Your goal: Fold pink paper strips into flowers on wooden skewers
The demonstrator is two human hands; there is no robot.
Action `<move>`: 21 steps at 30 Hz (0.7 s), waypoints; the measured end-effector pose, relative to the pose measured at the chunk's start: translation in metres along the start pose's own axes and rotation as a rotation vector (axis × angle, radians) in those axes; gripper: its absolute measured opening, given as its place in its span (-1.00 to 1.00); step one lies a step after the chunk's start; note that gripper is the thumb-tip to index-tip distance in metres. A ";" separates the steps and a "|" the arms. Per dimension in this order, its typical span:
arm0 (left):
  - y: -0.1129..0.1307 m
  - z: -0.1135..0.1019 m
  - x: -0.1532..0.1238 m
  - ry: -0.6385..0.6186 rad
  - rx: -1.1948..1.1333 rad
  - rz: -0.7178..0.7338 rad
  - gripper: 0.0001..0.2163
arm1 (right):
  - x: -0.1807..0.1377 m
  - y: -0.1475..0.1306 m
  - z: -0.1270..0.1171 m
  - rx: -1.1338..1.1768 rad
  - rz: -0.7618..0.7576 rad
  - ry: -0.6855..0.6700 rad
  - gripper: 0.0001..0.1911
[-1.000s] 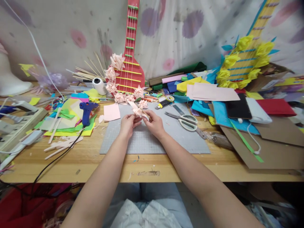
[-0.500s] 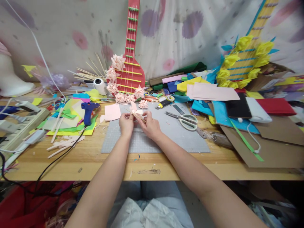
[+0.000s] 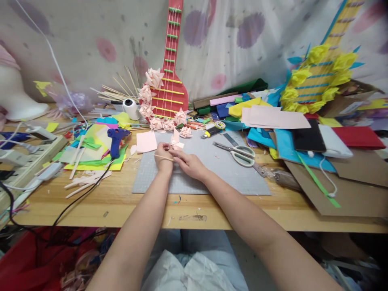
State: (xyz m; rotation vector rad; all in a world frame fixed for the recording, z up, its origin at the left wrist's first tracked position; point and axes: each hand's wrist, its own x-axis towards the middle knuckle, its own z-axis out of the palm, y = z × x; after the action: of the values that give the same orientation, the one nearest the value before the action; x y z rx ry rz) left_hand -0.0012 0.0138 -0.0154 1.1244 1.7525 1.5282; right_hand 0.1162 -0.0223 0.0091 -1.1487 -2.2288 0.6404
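Both my hands meet over the grey cutting mat [image 3: 218, 169]. My left hand [image 3: 163, 155] is closed and pinches a folded pale pink paper piece [image 3: 176, 139] that sticks up above my fingers. My right hand [image 3: 188, 162] is closed on a thin wooden stick [image 3: 162, 157], which lies nearly level across my left hand with its tip pointing left. The two hands touch. A flat pink paper square [image 3: 146, 142] lies on the mat's far left corner, just beyond my left hand.
A red paper guitar [image 3: 169, 87] edged with pink paper flowers leans on the wall behind. A blue glue gun [image 3: 115, 139] rests on coloured sheets at left, scissors [image 3: 241, 152] on the mat at right. Coloured paper, cardboard and a yellow-flowered guitar [image 3: 318, 83] crowd the right side.
The stick has swung from pointing up-right to lying level and pointing left. My hands have drawn closer together and a little nearer to me, still holding the pink paper.
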 end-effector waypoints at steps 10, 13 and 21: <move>0.003 -0.001 -0.002 -0.070 -0.270 -0.138 -0.83 | 0.006 0.017 -0.001 -0.107 0.262 0.161 -0.64; 0.001 -0.001 0.001 -0.074 -0.324 -0.158 -0.85 | 0.007 0.016 -0.001 -0.151 0.267 0.159 -0.66; 0.014 -0.007 -0.006 -0.222 -0.528 -0.258 -0.87 | 0.008 0.026 -0.001 -0.102 0.271 0.152 -0.67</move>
State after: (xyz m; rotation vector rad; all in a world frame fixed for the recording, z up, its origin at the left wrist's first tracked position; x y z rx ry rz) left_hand -0.0009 0.0049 -0.0008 0.7346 1.1909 1.5137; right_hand 0.1273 -0.0020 -0.0045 -1.5165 -2.0156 0.5296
